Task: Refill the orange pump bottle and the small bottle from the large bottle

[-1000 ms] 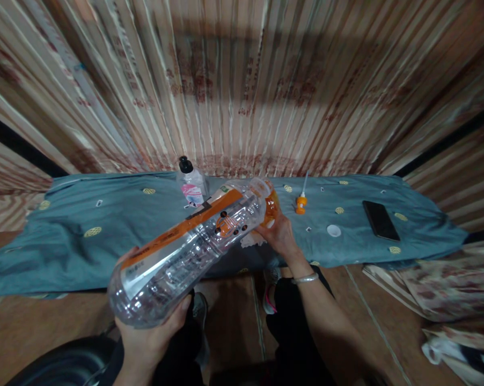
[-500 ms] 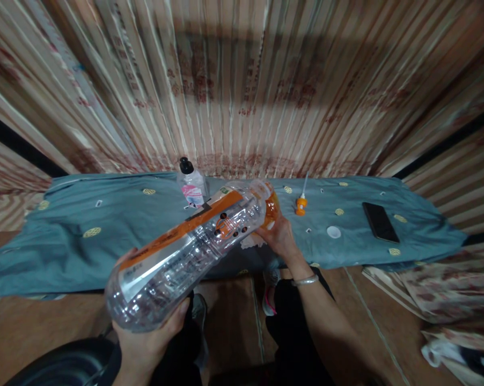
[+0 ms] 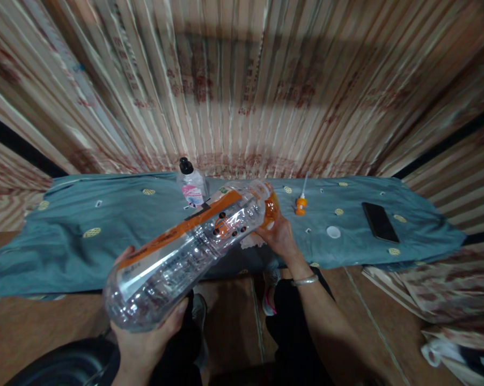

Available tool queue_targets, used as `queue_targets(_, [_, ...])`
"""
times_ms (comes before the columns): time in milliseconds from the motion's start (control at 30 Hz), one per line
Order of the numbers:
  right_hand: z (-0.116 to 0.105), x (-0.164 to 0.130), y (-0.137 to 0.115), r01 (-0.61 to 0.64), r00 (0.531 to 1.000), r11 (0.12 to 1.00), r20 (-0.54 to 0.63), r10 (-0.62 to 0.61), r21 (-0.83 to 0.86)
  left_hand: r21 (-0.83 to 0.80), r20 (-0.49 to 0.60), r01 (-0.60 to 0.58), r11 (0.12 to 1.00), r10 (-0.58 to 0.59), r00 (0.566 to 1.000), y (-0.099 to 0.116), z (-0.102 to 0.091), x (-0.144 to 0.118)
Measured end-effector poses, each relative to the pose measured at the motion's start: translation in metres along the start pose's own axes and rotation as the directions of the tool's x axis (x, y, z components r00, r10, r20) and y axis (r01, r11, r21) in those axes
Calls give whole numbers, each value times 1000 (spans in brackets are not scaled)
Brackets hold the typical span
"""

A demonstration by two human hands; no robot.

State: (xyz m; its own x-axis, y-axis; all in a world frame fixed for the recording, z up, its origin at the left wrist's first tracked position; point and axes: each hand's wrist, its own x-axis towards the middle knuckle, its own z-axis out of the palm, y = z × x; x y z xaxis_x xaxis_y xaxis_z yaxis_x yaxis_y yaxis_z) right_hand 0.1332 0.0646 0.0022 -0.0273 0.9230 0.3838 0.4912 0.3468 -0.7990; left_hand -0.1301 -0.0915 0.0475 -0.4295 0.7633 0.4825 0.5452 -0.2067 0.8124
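A large clear plastic bottle (image 3: 189,257) with an orange label is held tilted over the cloth, its neck up to the right. My left hand (image 3: 149,327) is wrapped round its base end. Beside the bottle's mouth, my right hand (image 3: 280,236) grips a small orange bottle (image 3: 271,210), partly hidden behind the large bottle's neck. Whether the two mouths touch, I cannot tell. On the cloth to the right lies an orange pump head (image 3: 301,205) with its tube pointing away from me. A clear bottle (image 3: 192,187) with a black pump top stands behind the large bottle.
A teal cloth (image 3: 121,214) covers the long surface in front of me. Towards the right are a white round cap (image 3: 333,232) and a black phone (image 3: 380,221). Striped curtains (image 3: 234,80) hang behind. A black round object (image 3: 65,364) sits at lower left.
The base of the large bottle has shifted very slightly to the left with my left hand. Otherwise both hands keep the same hold.
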Motion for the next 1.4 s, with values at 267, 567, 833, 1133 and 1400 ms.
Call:
queue_targets(267, [0, 0, -1, -32, 999, 999, 10, 32, 12, -48, 5, 98, 994, -98, 995, -1, 0, -5])
queue_targets(567, [1, 0, 0, -56, 998, 998, -13, 56, 9, -96, -27, 147, 984, -150, 988, -1, 1, -5])
queue_targets(833, [2, -2, 3, -54, 998, 998, -19, 55, 24, -109, 11, 168, 980, -168, 986, 0, 0, -7])
queue_targets(1133, [2, -2, 3, -43, 999, 999, -15, 43, -2, -97, -6, 119, 988, -120, 993, 6, 2, -4])
queue_targets(1400, [1, -3, 5, -18, 1000, 1000, -23, 18, -5, -92, -28, 89, 992, -92, 995, 7, 1, -1])
